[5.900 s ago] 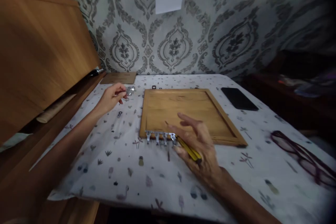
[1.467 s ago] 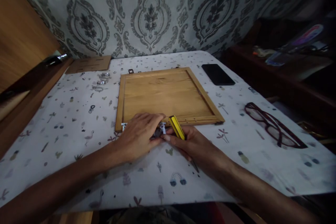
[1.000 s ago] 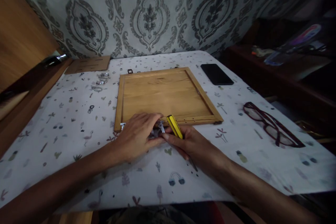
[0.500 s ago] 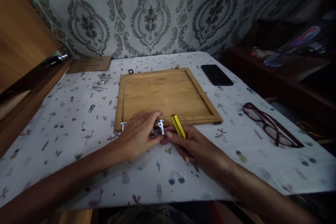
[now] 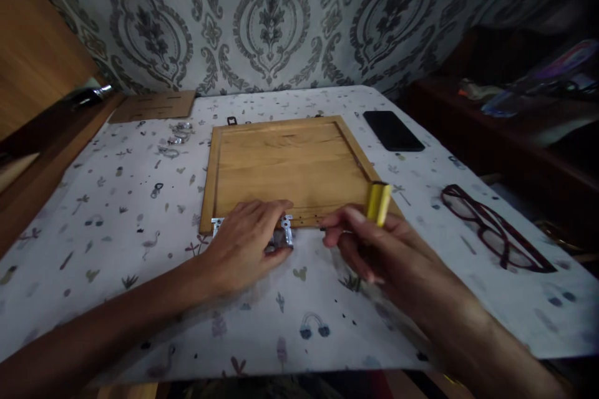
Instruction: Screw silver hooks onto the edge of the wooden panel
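- Head view: wooden panel (image 5: 281,162) with raised frame lies flat on the printed tablecloth (image 5: 257,330), centre of the work area.
- Metal clip strip (image 5: 287,232) sits at the panel's near edge, left part; both ends show, the middle is covered.
- Left hand (image 5: 243,234) lies over that strip, palm down, thumb at its right-hand clip. Cannot tell whether the fingers pinch the metal or only press on it.
- Right hand (image 5: 379,240), near the panel's near right corner and apart from the strip, has its fingers curled round a yellow-handled tool (image 5: 378,202), handle end up. View blurred here; the thumb and forefinger may hold something small too.
- Small dark holes (image 5: 309,218) dot the near rail between the hands.
- Loose metal pieces (image 5: 180,132) lie left of the panel; cardboard (image 5: 154,106) behind them.
- Right side: black phone (image 5: 394,131), eyeglasses (image 5: 505,229) nearer.
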Available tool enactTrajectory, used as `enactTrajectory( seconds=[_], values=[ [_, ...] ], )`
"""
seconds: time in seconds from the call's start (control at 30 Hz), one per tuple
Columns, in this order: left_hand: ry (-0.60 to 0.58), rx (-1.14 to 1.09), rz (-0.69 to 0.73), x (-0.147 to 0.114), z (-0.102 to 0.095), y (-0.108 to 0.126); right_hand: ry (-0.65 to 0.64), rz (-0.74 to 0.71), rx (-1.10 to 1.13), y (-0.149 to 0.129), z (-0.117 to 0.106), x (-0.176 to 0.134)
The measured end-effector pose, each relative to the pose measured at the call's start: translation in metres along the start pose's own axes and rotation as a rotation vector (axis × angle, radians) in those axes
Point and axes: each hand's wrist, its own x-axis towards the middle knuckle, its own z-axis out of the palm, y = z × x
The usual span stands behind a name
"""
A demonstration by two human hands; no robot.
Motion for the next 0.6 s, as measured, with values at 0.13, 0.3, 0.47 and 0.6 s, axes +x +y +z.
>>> enactTrajectory(
  seconds=[0.13, 0.3, 0.47, 0.6],
  values=[
    [0.026, -0.006, 0.022, -0.001, 0.001, -0.001, 0.211, -0.323, -0.063, -0.009, -0.005, 0.001],
    [0.028, -0.016, 0.016, -0.002, 0.003, -0.002, 0.129, -0.398, -0.301, -0.007, -0.005, 0.001],
    [0.054, -0.011, 0.014, -0.003, 0.005, -0.003, -0.111, -0.555, -0.832, 0.004, -0.002, 0.010],
    [0.048, -0.011, 0.010, -0.003, 0.005, -0.003, -0.184, -0.844, -1.179, 0.020, -0.006, 0.016]
  ],
)
